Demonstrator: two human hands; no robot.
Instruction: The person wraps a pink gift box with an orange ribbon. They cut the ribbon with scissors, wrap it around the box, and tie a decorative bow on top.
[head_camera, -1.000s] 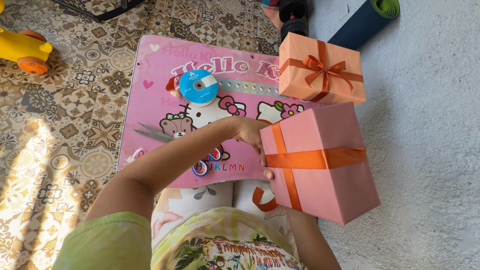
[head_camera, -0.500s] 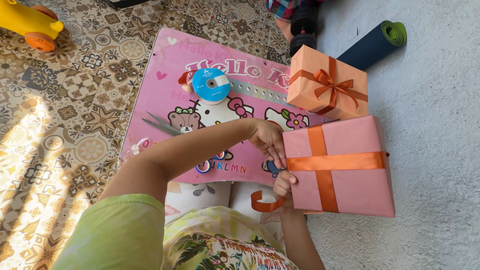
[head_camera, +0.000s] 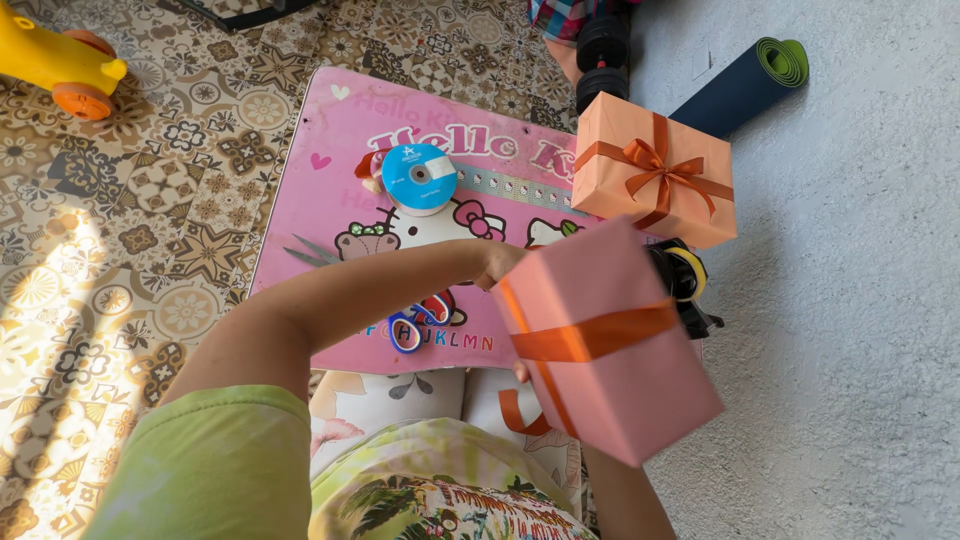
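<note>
Pink box (head_camera: 610, 350) | held tilted above lap, beside pink board (head_camera: 330, 190) | left hand (head_camera: 497, 262) grasping its edge; right hand (head_camera: 520, 372) underneath, grip unclear | ribbon (head_camera: 590, 335) best kept taut and centred.

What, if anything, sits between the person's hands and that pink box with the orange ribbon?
Nothing visible does. The left hand already touches the near edge of the pink box, at the orange ribbon. The right hand is mostly hidden beneath the box, with only a fingertip showing.
</note>
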